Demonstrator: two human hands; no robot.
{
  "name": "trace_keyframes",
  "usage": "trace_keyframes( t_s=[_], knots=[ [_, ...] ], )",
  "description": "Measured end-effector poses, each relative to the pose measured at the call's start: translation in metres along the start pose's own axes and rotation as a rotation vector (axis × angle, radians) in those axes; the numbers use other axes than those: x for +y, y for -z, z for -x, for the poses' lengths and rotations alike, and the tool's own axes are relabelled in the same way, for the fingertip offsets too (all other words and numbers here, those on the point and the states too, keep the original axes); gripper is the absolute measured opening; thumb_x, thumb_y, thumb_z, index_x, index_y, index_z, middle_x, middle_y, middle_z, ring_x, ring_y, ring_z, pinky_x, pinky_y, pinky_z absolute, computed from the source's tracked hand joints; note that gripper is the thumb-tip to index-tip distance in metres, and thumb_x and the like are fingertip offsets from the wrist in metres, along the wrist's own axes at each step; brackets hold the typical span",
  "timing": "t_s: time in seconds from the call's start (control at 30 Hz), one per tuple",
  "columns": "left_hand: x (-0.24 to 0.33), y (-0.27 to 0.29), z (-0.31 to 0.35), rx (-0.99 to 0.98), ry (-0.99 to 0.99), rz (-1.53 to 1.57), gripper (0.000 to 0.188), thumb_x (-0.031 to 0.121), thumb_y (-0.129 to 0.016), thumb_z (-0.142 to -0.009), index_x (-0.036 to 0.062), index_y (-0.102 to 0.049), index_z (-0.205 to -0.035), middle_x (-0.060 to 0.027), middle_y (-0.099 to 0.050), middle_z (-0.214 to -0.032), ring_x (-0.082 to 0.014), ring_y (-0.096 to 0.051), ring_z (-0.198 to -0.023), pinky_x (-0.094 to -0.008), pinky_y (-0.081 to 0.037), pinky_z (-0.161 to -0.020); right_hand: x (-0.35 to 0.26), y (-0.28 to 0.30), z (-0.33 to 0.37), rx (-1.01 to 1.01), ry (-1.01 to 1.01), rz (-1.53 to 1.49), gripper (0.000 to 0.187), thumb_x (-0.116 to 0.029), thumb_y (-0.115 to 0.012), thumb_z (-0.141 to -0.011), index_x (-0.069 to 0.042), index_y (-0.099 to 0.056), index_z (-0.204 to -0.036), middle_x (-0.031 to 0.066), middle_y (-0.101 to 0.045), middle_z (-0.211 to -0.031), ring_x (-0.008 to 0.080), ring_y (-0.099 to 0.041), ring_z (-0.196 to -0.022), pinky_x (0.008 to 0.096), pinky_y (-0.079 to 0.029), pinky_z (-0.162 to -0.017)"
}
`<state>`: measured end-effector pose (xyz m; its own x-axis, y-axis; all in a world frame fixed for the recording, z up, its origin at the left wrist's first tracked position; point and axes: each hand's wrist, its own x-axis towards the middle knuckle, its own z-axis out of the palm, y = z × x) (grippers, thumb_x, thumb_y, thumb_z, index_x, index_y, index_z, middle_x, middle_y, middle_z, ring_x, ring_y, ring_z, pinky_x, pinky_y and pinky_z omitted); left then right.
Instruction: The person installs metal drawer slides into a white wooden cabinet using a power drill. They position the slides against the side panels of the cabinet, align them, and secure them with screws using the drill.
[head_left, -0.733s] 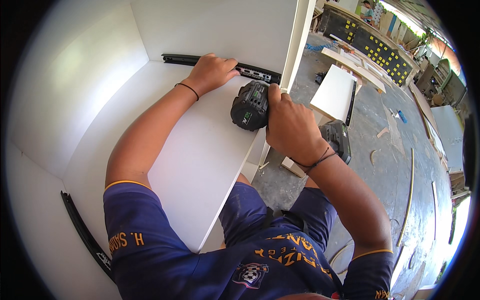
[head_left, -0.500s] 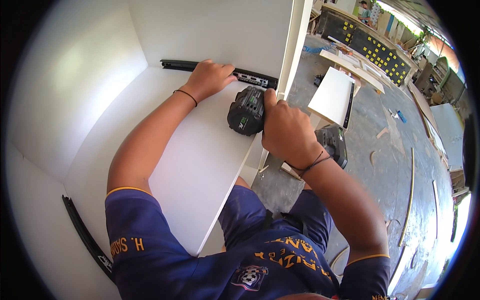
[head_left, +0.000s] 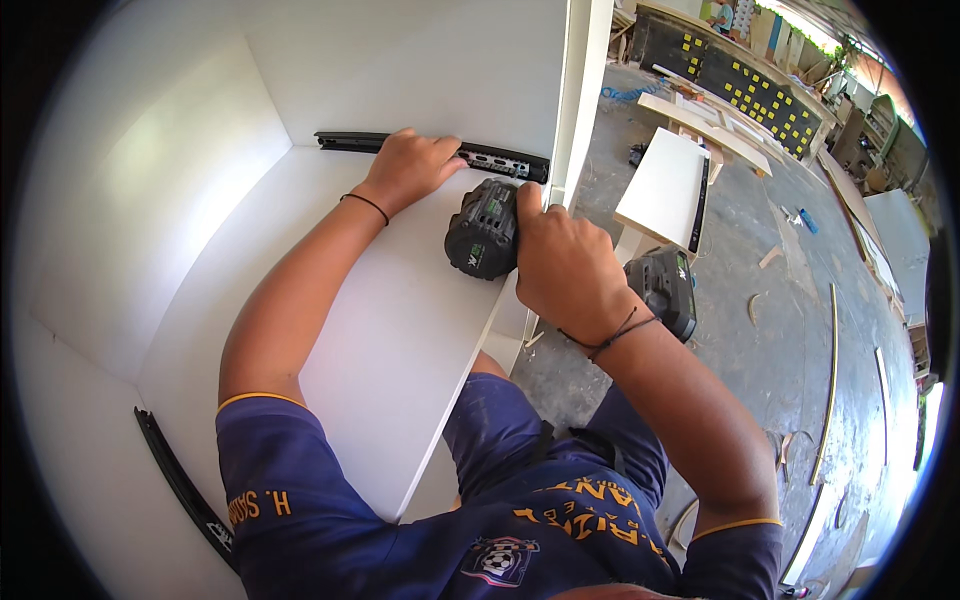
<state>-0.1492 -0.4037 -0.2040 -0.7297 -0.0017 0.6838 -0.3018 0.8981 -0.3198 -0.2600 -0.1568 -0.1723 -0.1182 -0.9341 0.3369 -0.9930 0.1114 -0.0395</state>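
A black drawer slide (head_left: 345,141) lies along the foot of the white cabinet's far wall, where it meets the white bottom panel (head_left: 385,320). My left hand (head_left: 408,165) is closed over its middle, fingers curled on the rail and pressing it to the wall. With my right hand (head_left: 572,258) I grip a black cordless drill (head_left: 482,232) by the handle. Its body points at the slide's front end, but the motor housing hides most of the tip. The drill's battery (head_left: 665,292) shows beyond my right wrist.
A second black drawer slide (head_left: 180,485) sits on the cabinet's near-left wall. Right of the cabinet's front edge (head_left: 580,110), a white panel with a black rail (head_left: 665,185) rests above the grey floor. Wood strips (head_left: 828,390) and scraps lie about. Another person (head_left: 722,15) is far behind.
The view has shifted slightly. My left hand stays on the drawer slide, and the drill in my right hand remains at its front end, turned slightly.
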Motion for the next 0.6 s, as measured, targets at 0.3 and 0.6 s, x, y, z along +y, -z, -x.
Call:
trace_keyframes(
  t_s=[0.3, 0.6],
  knots=[
    [0.0008, 0.0035, 0.0011, -0.085, 0.043, -0.023, 0.026, 0.031, -0.069, -0.081, 0.0079, -0.064, -0.09, -0.0063, -0.063, -0.068, -0.0251, -0.06, -0.062, -0.0352, -0.044, -0.063, -0.0034, 0.0004, -0.0003, 0.019, 0.002, 0.015, 0.043, -0.006, -0.06, -0.076, 0.008, -0.045, -0.114, 0.0164, -0.065, -0.081, 0.0284, -0.068, -0.071, 0.0349, -0.055, -0.059],
    [0.0013, 0.0034, 0.0007, -0.082, 0.049, -0.011, 0.026, 0.031, -0.069, -0.081, 0.0078, -0.064, -0.09, -0.0064, -0.064, -0.068, -0.0245, -0.06, -0.062, -0.0347, -0.044, -0.063, -0.0026, 0.0001, -0.0019, 0.004, 0.009, 0.055, 0.042, -0.006, -0.058, -0.079, 0.008, -0.045, -0.116, 0.0164, -0.065, -0.081, 0.0278, -0.068, -0.071, 0.034, -0.055, -0.059]
  ],
)
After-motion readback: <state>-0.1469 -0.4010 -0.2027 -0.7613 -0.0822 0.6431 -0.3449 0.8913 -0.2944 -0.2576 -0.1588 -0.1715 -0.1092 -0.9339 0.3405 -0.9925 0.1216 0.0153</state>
